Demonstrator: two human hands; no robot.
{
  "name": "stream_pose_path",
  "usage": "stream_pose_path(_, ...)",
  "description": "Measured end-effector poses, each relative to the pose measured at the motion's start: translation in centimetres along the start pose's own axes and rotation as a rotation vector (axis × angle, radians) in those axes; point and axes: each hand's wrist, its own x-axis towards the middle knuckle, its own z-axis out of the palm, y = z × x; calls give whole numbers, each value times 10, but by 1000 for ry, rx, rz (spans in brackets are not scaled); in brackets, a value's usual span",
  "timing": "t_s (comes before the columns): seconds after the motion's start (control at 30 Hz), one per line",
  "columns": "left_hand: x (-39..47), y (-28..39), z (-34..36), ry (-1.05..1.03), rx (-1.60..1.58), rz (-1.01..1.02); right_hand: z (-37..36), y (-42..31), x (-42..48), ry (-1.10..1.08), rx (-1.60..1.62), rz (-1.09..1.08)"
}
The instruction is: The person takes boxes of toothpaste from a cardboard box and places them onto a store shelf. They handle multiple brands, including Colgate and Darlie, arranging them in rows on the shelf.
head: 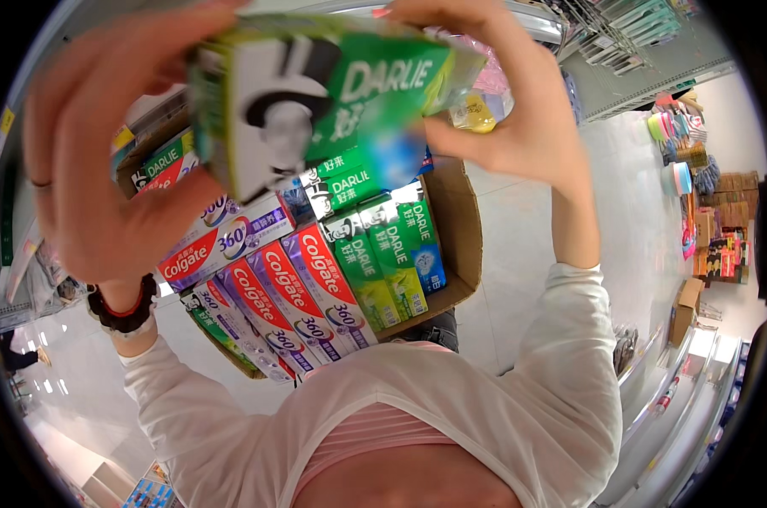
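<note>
My left hand (104, 146) grips the left end of a green Darlie toothpaste box (281, 108), raised close to the camera and partly blurred. At its right end, my right hand (510, 114) holds the box between thumb and fingers. Beneath them stands an open cardboard box (463, 235) packed with toothpaste cartons. Red and purple Colgate boxes (313, 273) fill its left and middle part, one lying across others. Green Darlie boxes (377, 260) stand along its right side. The fingertips of both hands are partly cut off or hidden at the top.
Store shelving with hanging packets (637, 38) runs along the top right. Shelf rails (663, 406) are at the lower right. Stacked cartons (729, 197) and plastic basins (679, 178) stand farther off on the tiled floor. A person's dark-clothed part (18, 355) shows at the far left.
</note>
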Motion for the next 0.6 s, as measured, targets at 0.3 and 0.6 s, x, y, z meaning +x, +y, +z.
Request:
stream_pose_path(0.3, 5, -45, -25, -27, 43, -15, -44, 36, 5, 304, -447, -302)
stream_pose_path(0.6, 98, -36, 1, 410, 210, 20, -88, 48, 75, 445, -630, -415)
